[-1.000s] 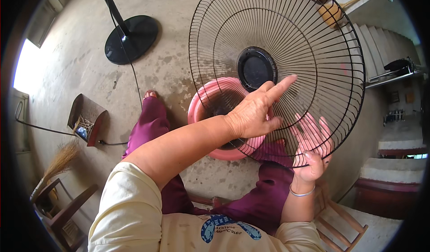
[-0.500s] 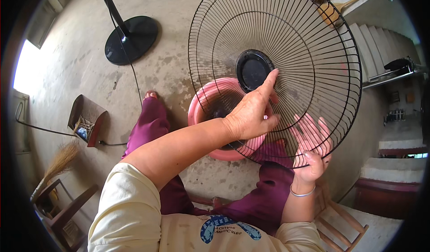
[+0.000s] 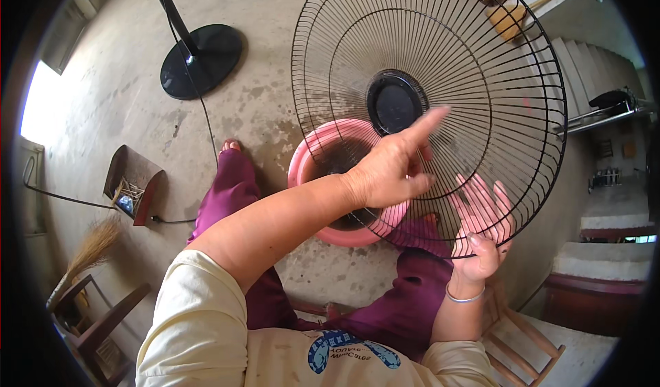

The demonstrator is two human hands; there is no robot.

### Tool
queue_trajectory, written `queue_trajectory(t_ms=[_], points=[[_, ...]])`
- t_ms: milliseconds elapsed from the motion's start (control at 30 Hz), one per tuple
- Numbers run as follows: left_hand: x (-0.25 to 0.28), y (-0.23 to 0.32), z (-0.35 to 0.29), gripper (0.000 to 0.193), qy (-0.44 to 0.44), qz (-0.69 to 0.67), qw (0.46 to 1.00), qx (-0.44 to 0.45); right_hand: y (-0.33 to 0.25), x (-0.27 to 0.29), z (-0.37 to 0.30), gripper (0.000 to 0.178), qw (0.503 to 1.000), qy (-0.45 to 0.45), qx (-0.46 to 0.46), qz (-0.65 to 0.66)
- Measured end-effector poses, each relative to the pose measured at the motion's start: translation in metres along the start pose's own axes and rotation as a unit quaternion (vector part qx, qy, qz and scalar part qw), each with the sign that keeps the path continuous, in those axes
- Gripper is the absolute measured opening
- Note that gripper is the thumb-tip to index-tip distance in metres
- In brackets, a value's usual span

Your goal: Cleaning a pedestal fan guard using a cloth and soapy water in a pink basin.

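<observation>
A round black fan grille (image 3: 481, 78) with a dark central disc (image 3: 395, 103) is tilted up in front of me, over a pink basin (image 3: 300, 174) of dark water between my feet. My right hand (image 3: 481, 225) holds its lower right rim, thumb on the near side and fingers spread behind the wires. My left hand (image 3: 392, 170) is in front of the grille, just below and right of the disc. Its index finger points out, slightly blurred, and the thumb stands apart. The other fingers are partly hidden; nothing shows in that hand.
A black fan stand base (image 3: 201, 62) with a pole and cord is at the far left. A dustpan (image 3: 134, 188) with litter, a straw broom (image 3: 89, 246) and a dark wooden chair (image 3: 103, 318) lie left. A wooden chair (image 3: 522, 339) is at right, with stairs (image 3: 577, 71) beyond.
The grille has shifted slightly to the right, its disc moving right and a little down. My left fingertip has slid right, off the disc's edge. The right hand keeps its hold.
</observation>
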State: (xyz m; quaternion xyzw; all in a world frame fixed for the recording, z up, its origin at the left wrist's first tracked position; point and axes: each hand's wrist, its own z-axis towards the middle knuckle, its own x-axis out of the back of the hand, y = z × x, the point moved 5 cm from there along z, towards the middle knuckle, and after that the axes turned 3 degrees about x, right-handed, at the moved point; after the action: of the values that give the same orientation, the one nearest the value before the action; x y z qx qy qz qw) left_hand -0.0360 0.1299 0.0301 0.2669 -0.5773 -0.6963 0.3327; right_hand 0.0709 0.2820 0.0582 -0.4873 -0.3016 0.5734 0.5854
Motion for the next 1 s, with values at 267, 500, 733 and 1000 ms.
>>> queue_trajectory(t_ms=[267,500,733,1000], points=[[-0.007,-0.012,-0.006,0.093,0.061,0.061,0.996,-0.013,0.005,0.003,-0.001,0.079,1.000,0.014,-0.012,-0.003],[-0.005,-0.010,-0.004,0.089,0.065,0.033,0.997,0.014,0.003,0.003,0.000,0.079,1.000,-0.002,-0.009,0.029],[0.001,-0.008,-0.002,0.087,0.084,0.047,0.994,0.052,0.006,0.000,0.000,0.079,1.000,-0.004,-0.019,0.009],[-0.001,-0.010,0.000,0.090,0.053,-0.034,0.997,0.034,0.006,-0.003,-0.001,0.080,1.000,-0.002,-0.016,-0.010]])
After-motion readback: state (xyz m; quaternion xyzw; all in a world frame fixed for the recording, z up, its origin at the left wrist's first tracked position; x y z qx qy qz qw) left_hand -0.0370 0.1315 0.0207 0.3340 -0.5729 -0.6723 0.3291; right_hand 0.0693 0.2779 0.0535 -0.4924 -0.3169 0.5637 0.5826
